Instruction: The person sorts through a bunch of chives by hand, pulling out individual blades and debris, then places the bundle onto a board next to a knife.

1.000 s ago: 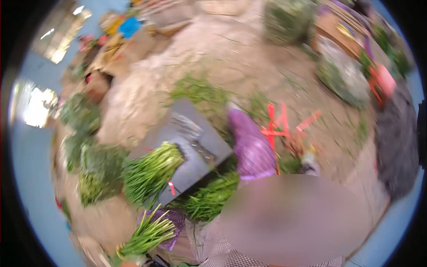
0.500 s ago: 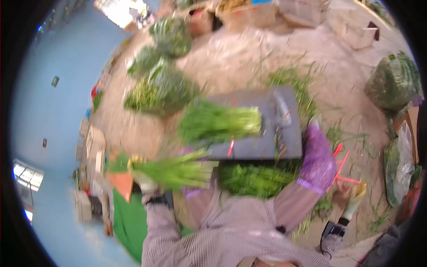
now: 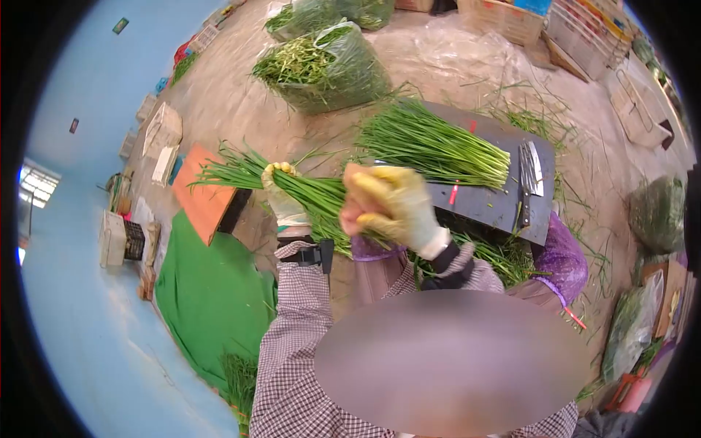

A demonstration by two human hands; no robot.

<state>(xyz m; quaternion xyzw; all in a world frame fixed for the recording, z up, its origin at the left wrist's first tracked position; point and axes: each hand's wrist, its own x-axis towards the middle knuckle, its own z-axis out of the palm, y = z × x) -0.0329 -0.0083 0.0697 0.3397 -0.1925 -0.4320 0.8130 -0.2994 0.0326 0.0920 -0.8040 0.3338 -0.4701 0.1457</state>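
Note:
My left hand, in a white glove with yellow fingers, is wrapped round a bunch of garlic chives held left of my lap. Over the stem end of that bunch, my right hand, gloved the same way, has its fingers curled. It is blurred, and what it pinches, if anything, cannot be made out. Another heap of garlic chives lies on a dark low board, pale ends to the right. A knife and a red strip rest on the board by the heap.
A stuffed clear bag of greens stands beyond the board. To the left are an orange board and a green cloth. Loose greens lie under the board's near edge. Plastic crates stand at the back.
My right hand has come from the lower right, near some red strips, over to the bunch in my left hand. My left hand still grips its bunch. The view has shifted.

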